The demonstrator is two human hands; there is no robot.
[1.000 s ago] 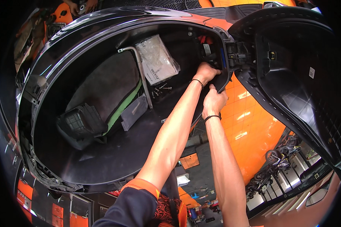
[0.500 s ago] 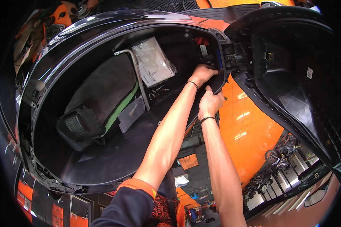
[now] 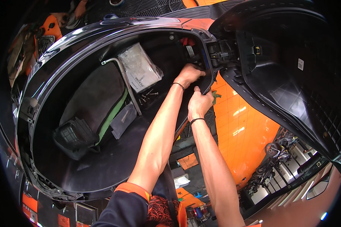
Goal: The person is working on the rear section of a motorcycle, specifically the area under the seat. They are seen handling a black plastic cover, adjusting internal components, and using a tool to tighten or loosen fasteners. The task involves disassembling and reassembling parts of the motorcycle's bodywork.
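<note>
My left hand (image 3: pixel 190 75) is curled inside the right end of the black under-seat storage box (image 3: pixel 83 174), its fingertips hidden. My right hand (image 3: pixel 199 102) grips the box's rim just below, thumb inside. A small green piece (image 3: pixel 216 97), too unclear to name, shows beside it. In the box lie a bagged white booklet (image 3: pixel 138 68), a bent metal bar (image 3: pixel 132 95), several bolts (image 3: pixel 147 96), a dark mat with green edge (image 3: pixel 91 94), a grey plate (image 3: pixel 124 121) and a black moulded part (image 3: pixel 74 134).
The raised seat (image 3: pixel 284 87) fills the right, joined by a hinge (image 3: pixel 219 53). Below lies an orange tiled floor (image 3: pixel 238 143), with parked motorbikes (image 3: pixel 272 151) farther right. At the top left, another person's hand (image 3: pixel 80 8) is among parts beside an orange panel (image 3: pixel 51 28).
The view has shifted, so the box and both my hands appear farther left and slightly lower. My hands stay at the same end. More of the green piece shows.
</note>
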